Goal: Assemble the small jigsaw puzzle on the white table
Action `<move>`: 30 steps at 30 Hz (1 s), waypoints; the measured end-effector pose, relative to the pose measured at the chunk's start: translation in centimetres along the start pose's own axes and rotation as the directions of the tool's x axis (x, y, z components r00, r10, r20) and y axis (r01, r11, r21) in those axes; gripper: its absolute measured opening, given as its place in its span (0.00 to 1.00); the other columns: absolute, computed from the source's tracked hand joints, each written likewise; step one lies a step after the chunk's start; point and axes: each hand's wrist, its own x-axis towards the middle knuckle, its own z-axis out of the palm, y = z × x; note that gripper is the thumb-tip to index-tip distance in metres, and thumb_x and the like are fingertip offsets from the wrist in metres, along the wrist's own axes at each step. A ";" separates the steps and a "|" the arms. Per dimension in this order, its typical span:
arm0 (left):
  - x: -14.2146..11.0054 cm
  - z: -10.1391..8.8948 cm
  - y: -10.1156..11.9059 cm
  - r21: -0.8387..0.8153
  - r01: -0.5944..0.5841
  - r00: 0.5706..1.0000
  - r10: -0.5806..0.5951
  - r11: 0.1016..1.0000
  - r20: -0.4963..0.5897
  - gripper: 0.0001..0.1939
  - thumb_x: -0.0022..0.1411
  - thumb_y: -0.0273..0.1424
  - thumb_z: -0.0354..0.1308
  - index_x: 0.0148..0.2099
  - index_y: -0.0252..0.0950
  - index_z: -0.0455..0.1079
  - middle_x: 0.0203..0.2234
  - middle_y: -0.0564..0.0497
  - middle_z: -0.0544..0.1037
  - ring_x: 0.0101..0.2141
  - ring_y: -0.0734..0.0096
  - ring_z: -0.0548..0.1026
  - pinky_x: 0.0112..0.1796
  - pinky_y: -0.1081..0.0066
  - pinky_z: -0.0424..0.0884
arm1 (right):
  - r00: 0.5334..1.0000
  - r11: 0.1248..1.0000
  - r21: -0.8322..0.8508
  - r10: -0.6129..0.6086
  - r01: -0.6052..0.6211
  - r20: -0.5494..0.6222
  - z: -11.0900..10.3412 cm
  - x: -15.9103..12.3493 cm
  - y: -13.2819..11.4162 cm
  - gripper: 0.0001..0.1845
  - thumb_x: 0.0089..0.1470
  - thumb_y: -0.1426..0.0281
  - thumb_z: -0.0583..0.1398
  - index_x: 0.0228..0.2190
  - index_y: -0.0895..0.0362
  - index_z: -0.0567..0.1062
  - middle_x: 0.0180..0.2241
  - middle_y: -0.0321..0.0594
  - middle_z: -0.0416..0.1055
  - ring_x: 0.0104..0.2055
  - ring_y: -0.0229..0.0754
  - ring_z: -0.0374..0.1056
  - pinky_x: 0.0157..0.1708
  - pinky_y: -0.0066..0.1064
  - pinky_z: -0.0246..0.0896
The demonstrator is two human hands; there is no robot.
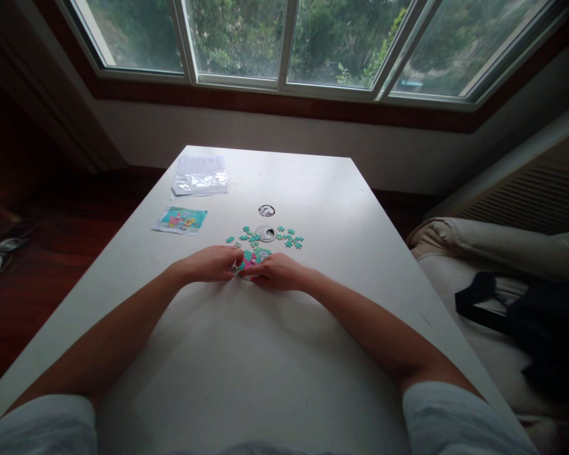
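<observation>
A partly joined jigsaw puzzle, pink and green, lies on the white table between my hands. At its left edge my left hand is closed, fingertips pinched on a small jigsaw piece that is mostly hidden. From the right, my right hand rests on the puzzle's near side, its index finger reaching left across it and the other fingers curled under. Both sets of fingertips almost meet and cover part of the picture. Loose green jigsaw pieces are scattered just beyond the puzzle, on both sides of a round metal-rimmed fitting.
A colourful picture card lies on the table at the left. Behind it sit papers with a clear plastic bag. A round hole opens in the tabletop. Right of the table, a pale sofa holds dark cloth.
</observation>
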 end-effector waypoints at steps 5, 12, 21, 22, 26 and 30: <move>0.0 0.1 -0.4 0.009 0.029 0.999 -0.029 1.000 -0.016 0.06 0.60 0.35 0.57 0.39 0.39 0.68 0.34 0.51 0.76 0.33 0.67 0.72 0.32 0.72 0.59 | 1.000 1.000 0.015 0.012 -0.012 0.007 -0.1 -0.1 -0.1 0.22 0.64 0.65 0.56 0.57 0.41 0.75 0.29 0.36 0.78 0.27 0.37 0.65 0.29 0.29 0.46; 0.3 0.7 -1.1 0.047 0.125 0.991 -0.122 0.991 -0.059 0.08 0.61 0.36 0.56 0.31 0.40 0.71 0.28 0.52 0.77 0.29 0.67 0.71 0.28 0.70 0.54 | 1.000 1.000 0.022 0.020 -0.021 0.013 -0.3 0.0 -0.1 0.21 0.64 0.65 0.57 0.57 0.42 0.76 0.28 0.36 0.78 0.27 0.38 0.65 0.29 0.29 0.47; 0.4 0.8 -1.0 -0.006 0.225 0.971 -0.225 0.974 -0.074 0.09 0.58 0.39 0.58 0.30 0.41 0.72 0.26 0.53 0.77 0.27 0.68 0.70 0.27 0.70 0.53 | 1.000 1.000 0.015 0.022 -0.022 0.011 -0.3 0.0 -0.2 0.21 0.64 0.65 0.57 0.56 0.42 0.76 0.28 0.36 0.78 0.26 0.37 0.65 0.28 0.29 0.45; 0.5 0.7 -1.1 -0.013 0.224 0.971 -0.225 0.974 -0.080 0.09 0.58 0.39 0.59 0.30 0.41 0.71 0.26 0.53 0.77 0.27 0.68 0.70 0.27 0.70 0.53 | 1.000 1.000 0.013 0.021 -0.021 0.014 -0.4 0.0 -0.2 0.21 0.64 0.65 0.57 0.56 0.41 0.76 0.28 0.36 0.78 0.27 0.37 0.65 0.28 0.29 0.45; 0.7 0.7 -1.6 0.040 0.313 0.933 -0.299 0.949 -0.202 0.09 0.60 0.39 0.57 0.32 0.40 0.70 0.29 0.52 0.78 0.29 0.66 0.72 0.28 0.70 0.54 | 1.000 1.000 0.008 0.015 -0.015 0.016 -0.3 0.0 -0.2 0.21 0.64 0.65 0.57 0.57 0.40 0.75 0.29 0.36 0.79 0.27 0.37 0.66 0.28 0.29 0.45; 0.9 1.0 -1.7 0.103 0.408 0.882 -0.363 0.907 -0.301 0.09 0.61 0.40 0.57 0.38 0.41 0.71 0.35 0.50 0.79 0.34 0.63 0.75 0.31 0.69 0.59 | 1.000 1.000 0.007 0.013 -0.013 0.023 -0.4 0.0 -0.2 0.21 0.65 0.64 0.56 0.58 0.41 0.75 0.30 0.37 0.79 0.28 0.38 0.67 0.29 0.29 0.46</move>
